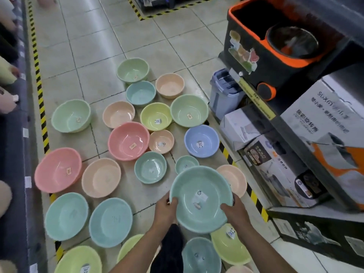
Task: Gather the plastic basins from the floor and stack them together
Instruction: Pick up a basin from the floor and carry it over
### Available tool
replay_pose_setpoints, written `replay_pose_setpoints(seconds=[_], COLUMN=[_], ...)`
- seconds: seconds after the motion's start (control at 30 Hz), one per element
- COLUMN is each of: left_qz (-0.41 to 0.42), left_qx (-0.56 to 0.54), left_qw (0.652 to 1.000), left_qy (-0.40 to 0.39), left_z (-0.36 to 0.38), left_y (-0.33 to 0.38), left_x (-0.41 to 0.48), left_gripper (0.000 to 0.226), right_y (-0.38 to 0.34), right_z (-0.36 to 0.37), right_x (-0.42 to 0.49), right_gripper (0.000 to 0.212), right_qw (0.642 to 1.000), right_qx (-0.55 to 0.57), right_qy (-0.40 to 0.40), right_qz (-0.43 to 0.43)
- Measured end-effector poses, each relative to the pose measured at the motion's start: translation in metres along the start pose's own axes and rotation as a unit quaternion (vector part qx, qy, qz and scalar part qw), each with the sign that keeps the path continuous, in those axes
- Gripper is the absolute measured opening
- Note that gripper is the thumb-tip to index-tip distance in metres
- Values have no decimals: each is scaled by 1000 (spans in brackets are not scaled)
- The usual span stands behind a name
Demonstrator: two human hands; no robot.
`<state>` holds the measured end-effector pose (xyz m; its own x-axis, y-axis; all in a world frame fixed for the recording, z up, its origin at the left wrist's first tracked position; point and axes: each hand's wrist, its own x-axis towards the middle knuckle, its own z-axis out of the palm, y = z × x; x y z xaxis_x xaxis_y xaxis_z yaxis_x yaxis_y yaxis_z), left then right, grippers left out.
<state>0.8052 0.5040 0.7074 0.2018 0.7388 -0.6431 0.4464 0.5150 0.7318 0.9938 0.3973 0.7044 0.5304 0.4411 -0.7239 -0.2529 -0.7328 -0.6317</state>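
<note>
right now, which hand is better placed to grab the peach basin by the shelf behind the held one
Probably the right. The right hand grips the held teal basin on the side nearest the peach basin; the left hand holds the far rim, so it would have to cross over.

Shop aisle seen from above: tiled floor between two shelving runs.

Laid with pale beige floor tiles (94, 46), grout lines dark, soft overhead glare down the middle. Bordered by yellow-and-black hazard tape (39, 89) along the left, around a bay at the far end, and along the right. Flanked on the left by a dark shelf edge (23, 134) carrying small white tags. Fitted on the right with a dark shelving unit (315, 211): black-and-orange mop bucket (242, 26) on the upper tier, yellow label strip (256, 97) on the edge below it, printed cartons (319, 115) on the lower tiers, pale blue lidded bin (222, 95) low at the far end.
</note>
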Motion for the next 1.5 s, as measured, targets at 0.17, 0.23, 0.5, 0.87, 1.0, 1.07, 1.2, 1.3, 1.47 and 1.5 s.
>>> replay_pose_setpoints(seconds=[0.17, 0.23, 0.5, 0.87, 1.0, 1.07, 1.2, 1.3, 1.47, 1.5], left_qz=[-26, -30, -74, -41, -8, 7, 6, -36, -18, -18], left_qx=[56, 76, 176, 146, 190, 203, 193, 164, 146, 143], left_qw=[998, 996, 981, 988, 980, 977, 977, 984, 984, 984], left_qy=[-23, -28, -38, 39, 55, 70, 90, 67, 103, 106], left_z=[-6, -5, 40, 103, 112, 117, 124, 115, 77, 72], left_y=[-13, -29, -142, -280, -313, -329, -341, -328, -280, -268], left_x=[159, 223, 451, 609, 623, 631, 638, 634, 582, 566], left_gripper=[23, 23, 25, 25, 21, 22, 28, 28, 19, 17], right_y=[-12, -9, 64, 186, 209, 221, 234, 225, 196, 188], right_z=[68, 92, 170, 234, 256, 264, 270, 271, 260, 252], right_x=[135, 193, 409, 590, 611, 621, 632, 623, 555, 535], right_gripper=[38, 29, 22, 38, 38, 39, 38, 41, 31, 27], right_qw=[997, 996, 993, 986, 986, 984, 981, 986, 993, 994], right_qx=[-29, -44, -95, -162, -162, -165, -179, -155, -99, -87], right_qy=[4, 1, 3, 40, 46, 55, 69, 60, 59, 62], right_qz=[66, 73, 74, 13, 13, 21, 24, 28, -6, -15])
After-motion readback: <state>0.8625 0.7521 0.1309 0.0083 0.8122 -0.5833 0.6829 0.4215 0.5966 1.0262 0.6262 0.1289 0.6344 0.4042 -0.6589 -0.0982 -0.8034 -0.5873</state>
